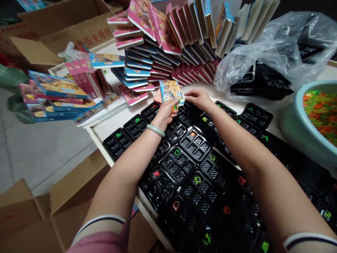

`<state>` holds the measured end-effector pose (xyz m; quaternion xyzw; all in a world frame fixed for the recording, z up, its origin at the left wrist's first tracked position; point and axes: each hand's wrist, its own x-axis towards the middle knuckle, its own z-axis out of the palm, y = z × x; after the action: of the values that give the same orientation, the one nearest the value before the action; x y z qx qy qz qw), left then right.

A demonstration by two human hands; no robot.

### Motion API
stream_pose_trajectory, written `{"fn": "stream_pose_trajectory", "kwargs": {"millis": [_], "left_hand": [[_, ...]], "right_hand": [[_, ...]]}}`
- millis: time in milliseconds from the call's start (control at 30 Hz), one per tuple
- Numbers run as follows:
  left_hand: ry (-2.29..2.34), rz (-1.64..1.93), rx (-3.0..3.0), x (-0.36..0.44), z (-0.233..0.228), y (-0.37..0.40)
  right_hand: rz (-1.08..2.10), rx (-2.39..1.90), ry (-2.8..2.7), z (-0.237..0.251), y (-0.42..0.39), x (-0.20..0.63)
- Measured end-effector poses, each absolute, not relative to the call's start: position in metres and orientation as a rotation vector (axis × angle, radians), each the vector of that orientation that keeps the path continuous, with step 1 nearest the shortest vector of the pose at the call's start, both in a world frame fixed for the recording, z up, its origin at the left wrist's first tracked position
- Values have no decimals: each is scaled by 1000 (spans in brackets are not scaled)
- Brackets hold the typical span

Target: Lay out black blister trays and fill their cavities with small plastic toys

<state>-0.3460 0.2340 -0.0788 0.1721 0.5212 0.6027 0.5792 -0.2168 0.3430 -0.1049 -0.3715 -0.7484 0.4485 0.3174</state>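
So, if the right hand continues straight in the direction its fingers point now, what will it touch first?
Most likely the small colourful picture booklet that the left hand holds upright over the black plastic trays. The right hand points left towards its edge and looks nearly in contact, though depth is unclear.

Left hand (166, 112) fingertips hidden behind the small booklet (171, 92), so grip on it can't be made out; right hand (198, 98) fingertips, just right of the booklet, also too small to tell whether they touch it. Print on the booklet cover is too blurred to read. Right of the booklet, the green basin (292, 119) is cut off by the frame edge, its coloured bits too blurred to identify, and black trays (181, 163) below the booklet run off the bottom edge.
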Motion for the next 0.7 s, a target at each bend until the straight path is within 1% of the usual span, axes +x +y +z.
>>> {"fn": "stream_pose_trajectory", "kwargs": {"millis": [33, 100, 267, 400, 533, 633, 700], "left_hand": [[1211, 1390, 414, -344, -80, 233], [1193, 1332, 445, -340, -81, 232], [1247, 1292, 441, -343, -79, 233], [1250, 1253, 467, -348, -74, 236], [1196, 1155, 484, -348, -70, 237], [1187, 1144, 465, -351, -70, 236], [1207, 1121, 446, -354, -72, 235]], "right_hand": [[1278, -912, -1969, -104, 332, -217], [1364, -879, -1947, -104, 315, -216], [1413, -1057, -1769, -106, 311, -210], [1462, -946, -1795, -107, 313, -214], [1332, -930, -1879, -110, 308, -220], [1240, -1021, -1881, -112, 311, -217], [1103, -1130, -1936, -113, 316, -212]]}}
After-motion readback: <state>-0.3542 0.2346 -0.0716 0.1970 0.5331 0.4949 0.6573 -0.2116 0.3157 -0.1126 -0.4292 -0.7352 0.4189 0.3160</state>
